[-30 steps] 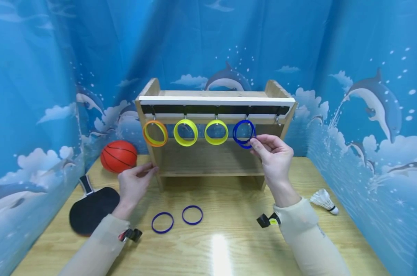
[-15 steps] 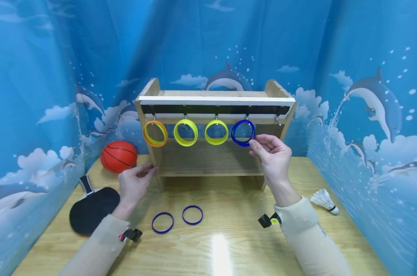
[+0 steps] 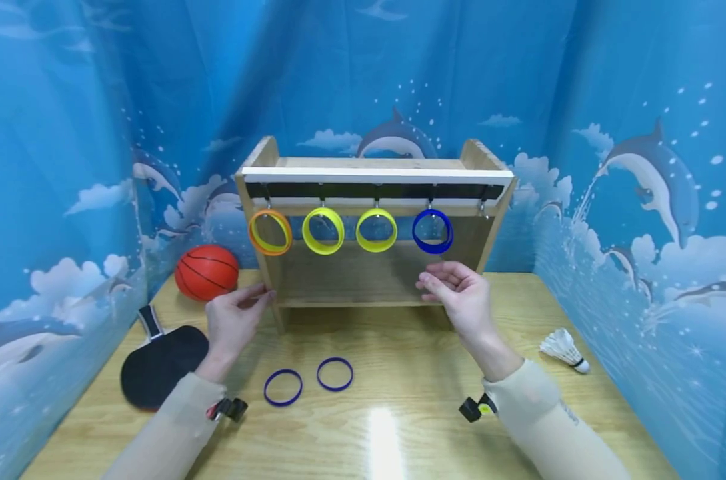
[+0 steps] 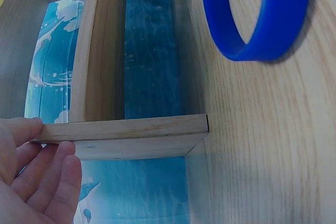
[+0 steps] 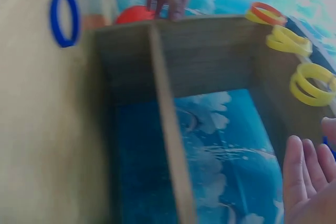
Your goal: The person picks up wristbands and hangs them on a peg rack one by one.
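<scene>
My left hand (image 3: 235,321) pinches the left side panel of a wooden rack (image 3: 363,275), thumb on one face and fingers on the other in the left wrist view. Just below a pair of blue wristbands (image 3: 433,249) on the fourth hook, my right hand (image 3: 463,300) holds nothing, its fingers loosely bent. Yellow wristbands (image 3: 323,249) hang from the second hook and more yellow wristbands (image 3: 377,247) from the third. On the leftmost hook are an orange and a yellow wristband (image 3: 271,251). A bare hook (image 3: 484,211) is at the right end.
Two blue wristbands lie on the table, a left one (image 3: 283,403) and a right one (image 3: 335,389). A red ball (image 3: 207,272) and a black table tennis bat (image 3: 163,367) are at left. At right lies a shuttlecock (image 3: 565,349).
My right hand has let go of the blue wristbands on the fourth hook and moved down below them. The wristbands have swung slightly right. My left hand stays on the rack.
</scene>
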The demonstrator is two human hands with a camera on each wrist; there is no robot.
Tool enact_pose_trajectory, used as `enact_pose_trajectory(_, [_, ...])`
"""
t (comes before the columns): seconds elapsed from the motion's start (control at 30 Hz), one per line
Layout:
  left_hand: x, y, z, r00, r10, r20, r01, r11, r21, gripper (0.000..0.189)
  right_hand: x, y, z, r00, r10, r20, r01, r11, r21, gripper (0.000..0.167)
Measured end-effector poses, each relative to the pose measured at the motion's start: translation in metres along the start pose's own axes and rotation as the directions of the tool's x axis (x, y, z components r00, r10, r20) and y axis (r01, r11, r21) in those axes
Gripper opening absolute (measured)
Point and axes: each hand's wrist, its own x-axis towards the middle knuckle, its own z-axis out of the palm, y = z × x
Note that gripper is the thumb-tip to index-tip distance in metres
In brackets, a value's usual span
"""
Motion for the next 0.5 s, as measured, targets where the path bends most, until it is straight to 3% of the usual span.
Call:
enact_pose_trajectory(0.13, [0.000, -0.001, 0.001, 1.000, 0.006, -0.008, -0.005, 1.000, 0.008, 0.018, -0.010, 0.014, 0.006, 0.991, 0.066, 0.120, -0.052, 0.992, -0.117, 0.023])
enact_pose_trajectory(0.23, [0.000, -0.001, 0.001, 1.000, 0.003, -0.006, -0.003, 1.000, 0.004, 0.018, -0.018, 0.026, 0.015, 0.963, 0.113, 0.243, -0.051, 0.968, -0.247, 0.030])
enact_pose_trajectory(0.33, [0.000, -0.001, 0.000, 1.000, -0.001, 0.004, 0.001, 1.000, -0.006, 0.018, -0.025, 0.039, 0.028, 0.912, 0.158, 0.378, -0.008, 0.929, -0.369, 0.032])
enact_pose_trajectory(0.5, [0.000, -0.001, 0.000, 1.000, -0.008, 0.011, 0.008, 1.000, -0.011, 0.018, -0.033, 0.062, 0.051, 0.795, 0.258, 0.549, 0.059, 0.868, -0.493, 0.038])
